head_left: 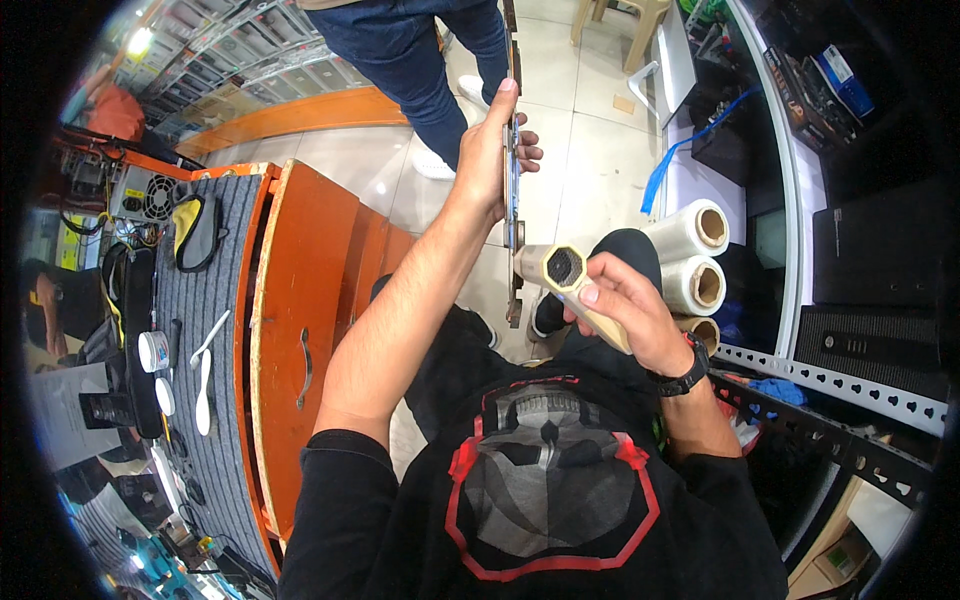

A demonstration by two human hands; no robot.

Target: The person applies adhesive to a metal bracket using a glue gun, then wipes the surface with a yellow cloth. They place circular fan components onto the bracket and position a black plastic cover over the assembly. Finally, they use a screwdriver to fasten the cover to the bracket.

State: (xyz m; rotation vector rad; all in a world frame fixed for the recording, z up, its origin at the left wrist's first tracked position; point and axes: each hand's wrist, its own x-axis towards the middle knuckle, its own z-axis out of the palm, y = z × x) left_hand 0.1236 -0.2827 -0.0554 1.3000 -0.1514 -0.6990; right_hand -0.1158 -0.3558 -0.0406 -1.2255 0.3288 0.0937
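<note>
My left hand point(490, 160) clasps a thin board point(512, 190), seemingly circuitry seen edge-on; my right hand point(640, 312) wraps round a beige blower point(566, 268) beside the board's near end. A gap of tiled floor point(595, 180) parts orange drawers point(300, 235), left, from film rolls point(680, 285), right.

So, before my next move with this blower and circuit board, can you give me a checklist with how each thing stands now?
1. Circuit board gripped: ok, the left hand holds it edge-on, thumb and fingers on opposite sides.
2. Handheld blower in hand: ok, the right hand grips its handle.
3. Nozzle clear of the board: cannot tell, they meet in this view and the gap is hidden.
4. Blower switched off: cannot tell from a still picture.
5. Other person well clear: cannot tell, they stand just beyond the left hand, but the distance is unclear.
</note>
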